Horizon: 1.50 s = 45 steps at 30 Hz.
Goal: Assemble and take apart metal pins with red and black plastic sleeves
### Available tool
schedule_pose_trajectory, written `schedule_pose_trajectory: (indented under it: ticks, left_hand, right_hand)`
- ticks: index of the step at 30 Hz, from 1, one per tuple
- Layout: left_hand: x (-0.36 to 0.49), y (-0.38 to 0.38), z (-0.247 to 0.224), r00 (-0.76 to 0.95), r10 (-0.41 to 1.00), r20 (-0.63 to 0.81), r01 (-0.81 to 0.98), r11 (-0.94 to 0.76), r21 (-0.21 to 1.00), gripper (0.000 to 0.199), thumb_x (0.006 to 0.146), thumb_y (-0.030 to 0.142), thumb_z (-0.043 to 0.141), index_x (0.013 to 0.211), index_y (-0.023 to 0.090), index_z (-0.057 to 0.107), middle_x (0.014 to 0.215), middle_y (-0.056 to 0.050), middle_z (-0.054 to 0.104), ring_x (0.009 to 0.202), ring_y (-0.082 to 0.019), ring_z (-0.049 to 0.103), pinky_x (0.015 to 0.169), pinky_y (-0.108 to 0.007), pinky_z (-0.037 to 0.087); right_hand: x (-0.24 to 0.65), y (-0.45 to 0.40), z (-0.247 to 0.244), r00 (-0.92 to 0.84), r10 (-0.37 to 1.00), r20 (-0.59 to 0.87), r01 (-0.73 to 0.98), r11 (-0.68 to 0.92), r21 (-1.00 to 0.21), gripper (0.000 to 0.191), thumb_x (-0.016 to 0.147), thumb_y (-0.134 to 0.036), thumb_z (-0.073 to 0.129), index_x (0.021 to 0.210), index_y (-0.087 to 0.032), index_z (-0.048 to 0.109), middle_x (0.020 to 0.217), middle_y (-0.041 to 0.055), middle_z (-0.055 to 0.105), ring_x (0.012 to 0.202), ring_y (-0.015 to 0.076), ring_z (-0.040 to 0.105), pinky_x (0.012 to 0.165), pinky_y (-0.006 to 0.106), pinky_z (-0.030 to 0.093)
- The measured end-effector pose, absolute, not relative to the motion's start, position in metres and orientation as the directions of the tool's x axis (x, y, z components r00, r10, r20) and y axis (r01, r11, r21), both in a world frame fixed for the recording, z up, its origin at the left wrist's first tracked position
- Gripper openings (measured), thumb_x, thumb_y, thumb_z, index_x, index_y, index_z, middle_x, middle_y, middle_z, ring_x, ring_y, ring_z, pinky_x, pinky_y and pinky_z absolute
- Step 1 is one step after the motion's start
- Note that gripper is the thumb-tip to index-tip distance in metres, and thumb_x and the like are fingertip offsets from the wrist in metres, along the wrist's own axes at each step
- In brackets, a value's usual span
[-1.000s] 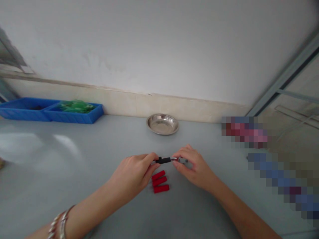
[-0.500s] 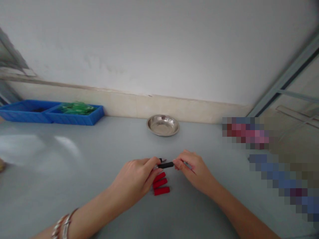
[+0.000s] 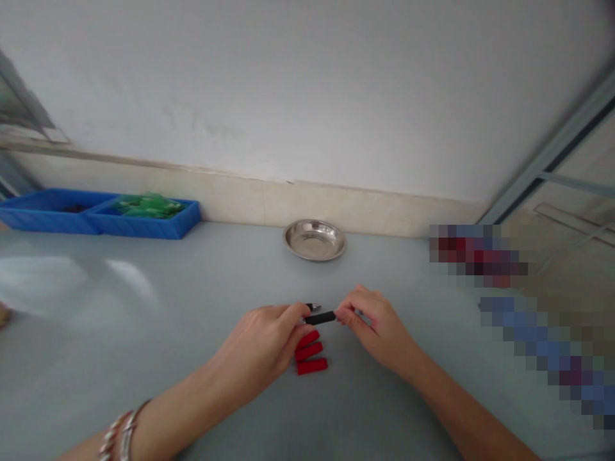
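Head view showed a broad grey table point(image 3: 144, 333), smooth and faintly glossy, running back to a pale ledge point(image 3: 250, 198) under a matt white wall point(image 3: 307, 83). At the far left edge sat two shallow blue plastic trays point(image 3: 100, 218) side by side, the right one holding green pieces point(image 3: 148, 205) too blurred to make out. A round, shiny steel dish point(image 3: 314, 240) with a low rim stood near the ledge, well apart from the hands, with bare table between. The left hand point(image 3: 262, 349), with metal bangles point(image 3: 118, 435) on its wrist, had its fingers curled together, thumb and forefinger pinching the left end of a short black tube point(image 3: 321, 317); a small metal tip point(image 3: 314, 307) showed just beside those fingertips. The right hand point(image 3: 377, 326) pinched the tube's right end, its other fingers folded in; whether it held anything more in the palm I could not tell. The tube hung level between the two hands, just above the table near its front middle. Under it, partly tucked beneath the left hand, lay three small red cylinders point(image 3: 311, 353), matt and straight-sided, side by side and touching. Open table lay left of the hands and in front of them.
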<state>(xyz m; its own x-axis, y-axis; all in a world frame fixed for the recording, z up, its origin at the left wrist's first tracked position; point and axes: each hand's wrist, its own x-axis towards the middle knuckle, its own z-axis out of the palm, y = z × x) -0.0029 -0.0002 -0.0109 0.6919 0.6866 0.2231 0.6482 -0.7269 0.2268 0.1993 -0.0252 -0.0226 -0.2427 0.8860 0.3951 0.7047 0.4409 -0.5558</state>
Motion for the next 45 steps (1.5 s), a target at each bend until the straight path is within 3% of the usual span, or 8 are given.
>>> schedule_pose_trajectory:
  ticks: [16,21,28,34,41,45]
  left_hand:
    - [-0.0008,0.0004,-0.0044,0.703,0.681,0.204,0.638,-0.731,0.240,0.021,0.092,0.021,0.035,0.100,0.018,0.054,0.085,-0.005,0.069,0.071,-0.019,0.066,0.060,-0.026,0.048]
    - [-0.0009,-0.0001,-0.0071,0.682,0.683,0.261,0.622,-0.730,0.283,0.020,0.091,0.023,0.036,0.098,0.018,0.054,0.085,-0.005,0.069,0.068,-0.018,0.066,0.059,-0.025,0.048]
    - [-0.0024,0.0020,-0.0068,0.695,0.636,0.334,0.566,-0.771,0.291,0.021,0.091,0.022,0.037,0.102,0.018,0.055,0.092,-0.007,0.069,0.079,-0.018,0.065,0.069,-0.027,0.051]
    - [-0.0023,0.0037,-0.0080,0.713,0.593,0.374,0.543,-0.804,0.241,0.026,0.093,0.022,0.033,0.103,0.017,0.056,0.092,-0.008,0.069,0.079,-0.019,0.065,0.069,-0.028,0.051]
    - [-0.0026,0.0055,-0.0047,0.671,0.670,0.317,0.604,-0.742,0.291,0.023,0.092,0.025,0.036,0.097,0.017,0.057,0.085,-0.006,0.069,0.074,-0.017,0.065,0.066,-0.026,0.050]
    - [-0.0024,0.0047,-0.0054,0.672,0.667,0.321,0.604,-0.745,0.284,0.023,0.093,0.026,0.035,0.099,0.017,0.056,0.086,-0.006,0.068,0.074,-0.017,0.064,0.066,-0.026,0.050]
  right_hand:
    - [0.1936,-0.0294,-0.0172,-0.210,0.920,0.330,0.720,0.374,-0.585,0.040,0.094,-0.040,0.033,0.065,-0.017,0.049,0.064,-0.0005,0.053,0.066,0.0136,0.049,0.065,0.028,0.030]
    - [0.1939,-0.0292,-0.0174,-0.240,0.892,0.384,0.693,0.434,-0.575,0.046,0.094,-0.046,0.028,0.063,-0.017,0.046,0.062,0.0001,0.052,0.065,0.0138,0.047,0.062,0.028,0.031]
    - [0.1946,-0.0289,-0.0203,-0.253,0.851,0.460,0.716,0.484,-0.502,0.046,0.095,-0.045,0.024,0.064,-0.018,0.046,0.062,0.0008,0.050,0.065,0.0143,0.046,0.061,0.029,0.030]
    - [0.1934,-0.0295,-0.0223,-0.256,0.825,0.504,0.733,0.506,-0.454,0.042,0.095,-0.043,0.025,0.070,-0.019,0.047,0.066,0.0017,0.052,0.068,0.0160,0.047,0.065,0.030,0.030]
    - [0.1941,-0.0316,-0.0194,-0.199,0.866,0.460,0.724,0.446,-0.526,0.024,0.092,-0.038,0.039,0.087,-0.019,0.053,0.078,0.0025,0.059,0.074,0.0155,0.052,0.071,0.030,0.034]
    - [0.1950,-0.0310,-0.0190,-0.196,0.869,0.455,0.732,0.438,-0.522,0.039,0.093,-0.045,0.031,0.074,-0.018,0.053,0.068,0.0014,0.056,0.068,0.0150,0.051,0.066,0.029,0.032]
